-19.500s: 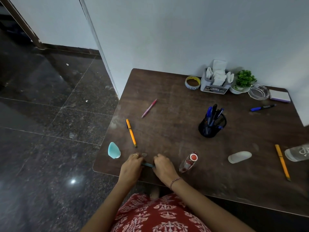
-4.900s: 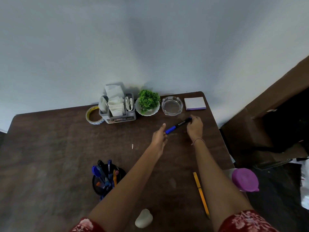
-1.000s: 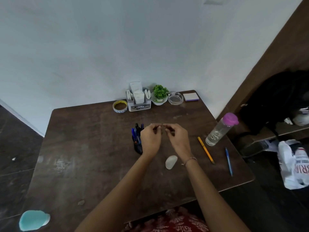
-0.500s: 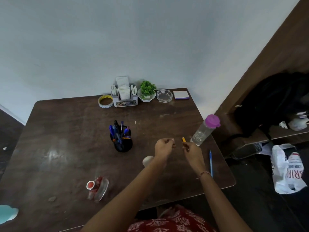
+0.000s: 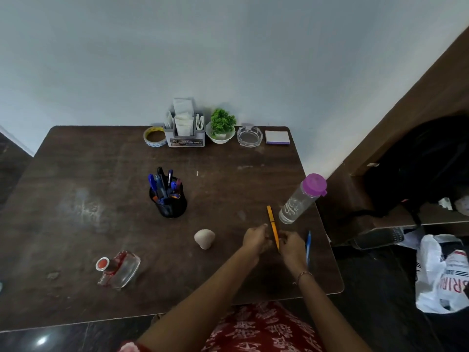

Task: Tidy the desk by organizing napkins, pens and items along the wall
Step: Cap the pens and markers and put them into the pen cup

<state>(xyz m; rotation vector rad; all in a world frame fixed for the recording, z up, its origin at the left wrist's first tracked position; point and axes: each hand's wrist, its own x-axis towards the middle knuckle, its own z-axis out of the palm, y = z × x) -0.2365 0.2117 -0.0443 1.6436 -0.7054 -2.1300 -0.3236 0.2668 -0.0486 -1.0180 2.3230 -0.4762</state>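
Nearest, toward 5 o'clock on the desk: working the yellow pen with both hands. Pinching its near end in the curled fingers of the right hand. Closing on the barrel from 9 o'clock with the left hand, fingers bent, though impossible to tell whether gripping or only touching. Probably steadying at two places to lift cleanly or to seat a cap. Runs near-to-far along its long axis, far tip aimed at about 12 o'clock with a slight lean toward 11. Just at 3 o'clock of the right hand, a blue pen, roughly parallel, not yet gathered. At 9 o'clock of the hands, a pale rounded lump; farther toward 8, a glass bottle, red-capped, lying on its side. Beyond, at 1 o'clock of the yellow pen and near its far tip, a purple-lidded water bottle. Mid-desk, the pen holder, upright and bristling with pens, the likely destination. Farthest, ranged side by side against the wall at 12 o'clock: tape roll, napkin holder, plant, glass dish, note pad, presumably lined up there to free the working surface.
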